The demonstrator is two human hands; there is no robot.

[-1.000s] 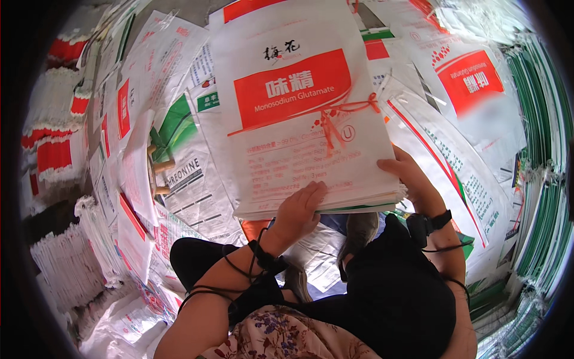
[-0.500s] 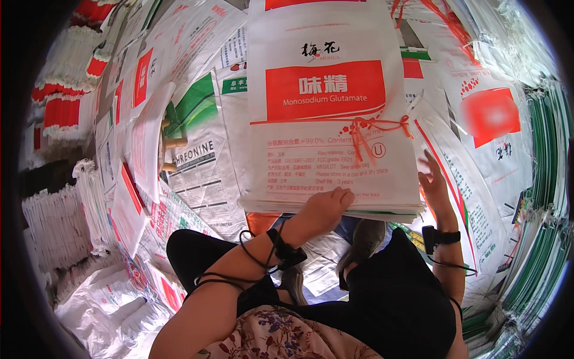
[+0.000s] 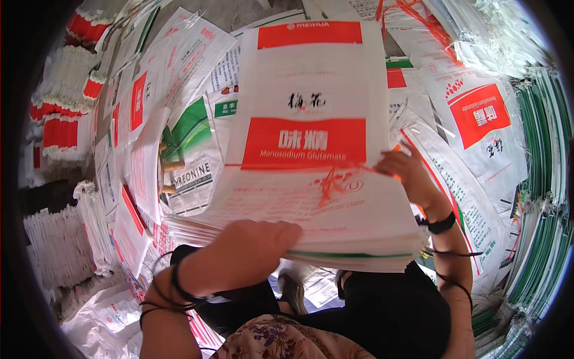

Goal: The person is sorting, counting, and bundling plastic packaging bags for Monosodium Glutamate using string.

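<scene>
Bag stack on lap, sacks around

I am holding a thick stack of flat white woven sacks above my lap, its top sack showing a red band at the far end and a red block with white lettering at the middle. An orange-red string is crossing it, knotted near the middle. Its layered near edge is facing me.

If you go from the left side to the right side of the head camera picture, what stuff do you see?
Red-and-white bundled sacks → green-and-white sack → left hand → tied stack of white-and-red sacks → right hand → green-edged sacks.
</scene>
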